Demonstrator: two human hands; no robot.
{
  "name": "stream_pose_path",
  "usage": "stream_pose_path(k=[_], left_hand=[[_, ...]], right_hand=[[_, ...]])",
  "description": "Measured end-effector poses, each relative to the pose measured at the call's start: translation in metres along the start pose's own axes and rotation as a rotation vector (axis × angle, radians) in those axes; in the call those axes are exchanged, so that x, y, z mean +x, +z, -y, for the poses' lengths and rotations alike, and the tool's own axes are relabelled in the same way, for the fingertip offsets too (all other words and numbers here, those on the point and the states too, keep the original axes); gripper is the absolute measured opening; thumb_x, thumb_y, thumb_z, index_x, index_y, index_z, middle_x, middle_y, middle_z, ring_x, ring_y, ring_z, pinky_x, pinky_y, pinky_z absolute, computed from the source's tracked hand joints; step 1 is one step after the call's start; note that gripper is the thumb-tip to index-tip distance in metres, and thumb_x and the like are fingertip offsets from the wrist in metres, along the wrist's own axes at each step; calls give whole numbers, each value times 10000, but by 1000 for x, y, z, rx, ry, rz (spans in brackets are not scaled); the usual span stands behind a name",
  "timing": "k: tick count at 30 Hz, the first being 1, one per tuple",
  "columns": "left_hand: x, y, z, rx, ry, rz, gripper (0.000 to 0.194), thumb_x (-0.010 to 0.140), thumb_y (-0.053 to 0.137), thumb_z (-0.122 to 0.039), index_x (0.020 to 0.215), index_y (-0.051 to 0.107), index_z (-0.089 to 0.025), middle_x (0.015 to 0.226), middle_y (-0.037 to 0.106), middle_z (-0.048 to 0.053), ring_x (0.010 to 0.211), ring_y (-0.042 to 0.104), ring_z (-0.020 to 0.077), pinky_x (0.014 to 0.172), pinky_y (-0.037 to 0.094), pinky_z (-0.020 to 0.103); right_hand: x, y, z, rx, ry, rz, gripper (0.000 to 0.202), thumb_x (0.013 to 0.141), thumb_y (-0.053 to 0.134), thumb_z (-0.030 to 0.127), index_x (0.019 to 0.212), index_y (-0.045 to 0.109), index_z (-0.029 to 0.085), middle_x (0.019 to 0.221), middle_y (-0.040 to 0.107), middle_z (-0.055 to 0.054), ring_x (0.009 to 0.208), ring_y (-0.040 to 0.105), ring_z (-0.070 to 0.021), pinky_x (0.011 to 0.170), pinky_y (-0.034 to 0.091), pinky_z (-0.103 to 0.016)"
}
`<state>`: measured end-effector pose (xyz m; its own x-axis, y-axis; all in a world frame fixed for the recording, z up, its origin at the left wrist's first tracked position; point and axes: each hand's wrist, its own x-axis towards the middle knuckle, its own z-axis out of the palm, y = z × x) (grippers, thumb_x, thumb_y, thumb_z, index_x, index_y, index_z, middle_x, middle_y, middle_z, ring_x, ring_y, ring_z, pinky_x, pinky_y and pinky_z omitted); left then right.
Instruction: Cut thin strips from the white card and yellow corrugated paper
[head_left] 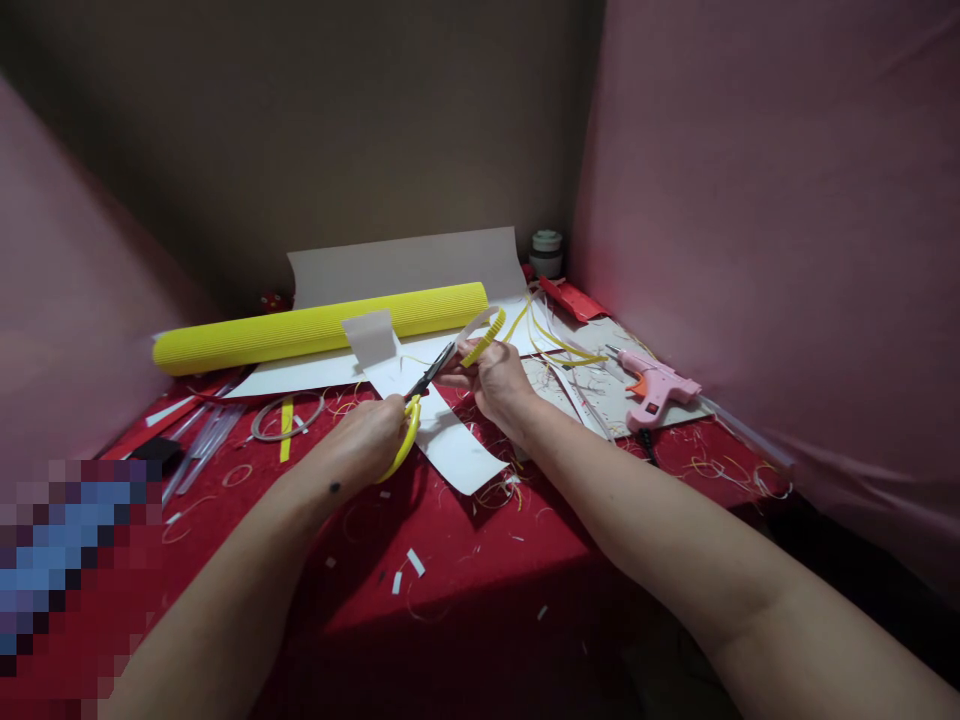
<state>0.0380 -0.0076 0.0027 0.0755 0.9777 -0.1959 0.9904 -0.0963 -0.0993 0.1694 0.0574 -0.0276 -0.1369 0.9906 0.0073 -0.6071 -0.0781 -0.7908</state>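
Wrapped in the fingers of my left hand (375, 430) are scissors with yellow handles (409, 440). Their dark blades point up and to the right, towards my other hand. My right hand (499, 380) pinches a curled strip of yellow corrugated paper (484, 342), pale on its inner side. The blade tips lie at or very near the strip; I cannot tell whether they touch it. Beneath both hands lies a long white piece of card (461, 450), its far end bent upward behind the scissors.
A yellow corrugated roll (322, 328) lies across white sheets (405, 265) at the back. To the right, a pink glue gun (660, 388) rests on a grey board (604, 400). Clear sticks (206, 445) and a coiled strand (287, 418) are left. Scraps litter the red cloth (480, 560).
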Motion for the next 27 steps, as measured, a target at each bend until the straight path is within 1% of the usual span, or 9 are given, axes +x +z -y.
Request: stream_pose_path(k=[2,4,8,10,13,16,19,21,27], left_hand=[[-1,-3,0,-18,-8,1,264,816,358,-292,901,550,-133,835,631,146,689,575,205,568,341,275],[-3,-5,-1,-29,-9,-3,263,816,374,-317,895,556,-145,827,631,130,694,572,198,572,340,268],[-4,-4,0,-58,1,10,270,819,365,-338,875,549,-147,815,624,116,672,561,181,571,342,260],[-3,-2,1,-78,12,12,269,816,353,-331,845,545,-145,808,623,119,665,558,176,563,342,257],[-2,2,2,-85,36,4,267,808,330,-311,825,536,-142,788,620,123,639,549,168,537,334,255],[-2,2,1,-70,35,-1,279,811,301,-291,859,526,-134,786,615,123,613,541,157,523,329,258],[-4,-1,-2,-55,-4,13,291,812,287,-266,886,526,-118,810,615,143,623,550,170,529,335,272],[-4,-2,-3,-34,-5,24,278,805,306,-258,894,528,-116,820,617,151,641,559,185,541,341,280],[-3,-2,1,-14,18,-5,268,814,354,-319,899,537,-144,824,626,132,663,570,191,554,339,271]], right_hand=[[1,-1,1,-2,32,25,104,719,490,129,620,515,151,515,584,-16,557,612,-136,617,543,-313],[2,-2,3,-3,62,17,135,731,475,110,604,500,149,502,575,-16,520,599,-130,604,544,-320],[6,-6,8,13,8,-47,160,750,461,76,610,487,150,511,574,-9,478,578,-110,597,549,-316],[6,-6,8,12,-6,-55,165,754,461,72,611,484,152,507,570,-5,473,573,-104,599,550,-304],[3,-3,6,5,20,-54,158,750,460,76,612,476,153,495,564,-5,482,580,-116,595,551,-320],[-2,1,4,17,21,-49,126,735,472,94,624,479,152,508,571,-9,521,602,-141,606,551,-359],[-5,4,3,21,-6,-20,101,726,478,107,637,492,154,532,583,-9,565,618,-146,623,548,-353],[-5,4,3,14,10,-22,105,723,481,109,631,487,158,518,578,-6,569,619,-144,622,547,-343],[0,0,0,12,48,-9,121,731,482,125,616,480,164,512,582,-20,548,612,-140,620,549,-349]])
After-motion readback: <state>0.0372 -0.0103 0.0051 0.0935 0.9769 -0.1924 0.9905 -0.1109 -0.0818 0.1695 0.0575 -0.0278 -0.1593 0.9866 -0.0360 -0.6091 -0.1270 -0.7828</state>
